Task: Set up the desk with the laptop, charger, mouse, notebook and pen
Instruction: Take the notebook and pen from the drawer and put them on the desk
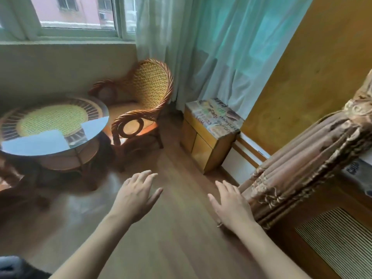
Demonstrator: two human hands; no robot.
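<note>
My left hand (135, 195) and my right hand (231, 206) are stretched out in front of me above a wooden floor, palms down, fingers spread, holding nothing. The right hand wears a ring and hovers close to a gathered brown patterned curtain (302, 174). No laptop, charger, mouse, notebook or pen shows in this view.
A round glass-topped rattan table (54, 125) stands at the left, a wicker armchair (145, 101) behind it. A small wooden cabinet (209, 135) sits by the wall under pale green curtains (231, 47). A wooden slatted unit (332, 238) fills the lower right.
</note>
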